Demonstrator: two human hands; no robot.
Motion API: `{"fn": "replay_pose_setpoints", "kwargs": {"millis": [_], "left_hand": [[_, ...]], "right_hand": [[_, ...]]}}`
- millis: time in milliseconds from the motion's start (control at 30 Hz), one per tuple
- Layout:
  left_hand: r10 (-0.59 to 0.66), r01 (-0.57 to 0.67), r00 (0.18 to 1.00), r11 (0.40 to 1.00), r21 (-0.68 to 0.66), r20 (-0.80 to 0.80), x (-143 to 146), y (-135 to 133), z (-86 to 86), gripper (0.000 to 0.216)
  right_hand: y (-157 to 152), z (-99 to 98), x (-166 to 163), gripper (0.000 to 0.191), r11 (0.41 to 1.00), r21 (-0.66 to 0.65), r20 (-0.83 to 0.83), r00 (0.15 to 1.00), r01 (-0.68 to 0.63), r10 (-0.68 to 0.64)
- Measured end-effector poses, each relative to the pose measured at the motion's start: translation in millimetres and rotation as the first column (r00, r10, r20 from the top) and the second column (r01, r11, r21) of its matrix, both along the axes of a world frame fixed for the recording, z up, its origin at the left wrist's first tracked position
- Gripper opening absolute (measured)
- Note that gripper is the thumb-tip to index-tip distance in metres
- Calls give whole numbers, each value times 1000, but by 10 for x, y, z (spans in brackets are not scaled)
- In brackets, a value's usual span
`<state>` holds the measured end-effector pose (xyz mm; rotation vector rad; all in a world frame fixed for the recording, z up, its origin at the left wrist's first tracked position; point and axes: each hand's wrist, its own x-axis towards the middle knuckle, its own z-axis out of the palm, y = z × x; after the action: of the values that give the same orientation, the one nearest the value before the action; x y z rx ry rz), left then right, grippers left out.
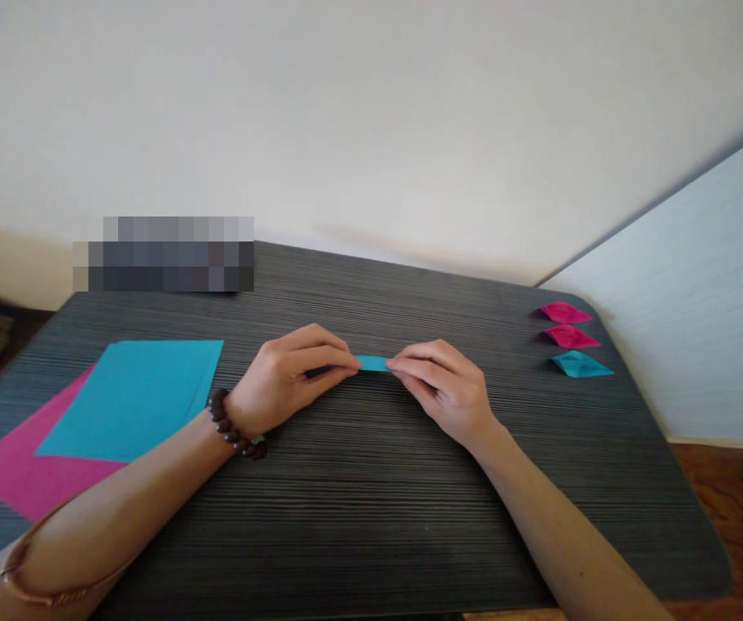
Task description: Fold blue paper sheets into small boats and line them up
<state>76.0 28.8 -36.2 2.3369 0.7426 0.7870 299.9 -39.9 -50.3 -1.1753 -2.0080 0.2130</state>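
Room opens on the tabletop between the forearms, but dead ahead the left hand, blue paper strip and right hand form one barrier! Rightward, a lane runs up to three folded pieces; leftward, flat sheets flank the arm; behind, the wall blocks passage.

Seemingly a home, dark streaked table, plain pale wall, reddish-brown wood-look floor

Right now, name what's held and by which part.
A blue paper strip: left end pinched in the left hand, right end in the right hand.
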Motion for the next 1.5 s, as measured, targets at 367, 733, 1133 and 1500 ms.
{"fn": "replay_pose_setpoints", "kwargs": {"millis": [367, 733, 1133, 1500], "left_hand": [[-87, 178, 946, 945, 276, -312, -37, 65, -156, 26], [-49, 117, 944, 975, 190, -327, 36, -32, -133, 24], [97, -38, 925, 985, 166, -368, 76, -45, -93, 24], [167, -117, 902, 982, 147, -397, 87, -49, -69, 20]], "right_hand": [[30, 32, 51, 19, 993, -106, 390, 921, 60, -14], [3, -18, -37, 20, 974, -196, 295, 954, 115, -53], [83, -8, -83, 21, 918, -351, 177, 976, 184, -127], [121, 11, -93, 16, 888, -411, 109, 978, 208, -178]]}}
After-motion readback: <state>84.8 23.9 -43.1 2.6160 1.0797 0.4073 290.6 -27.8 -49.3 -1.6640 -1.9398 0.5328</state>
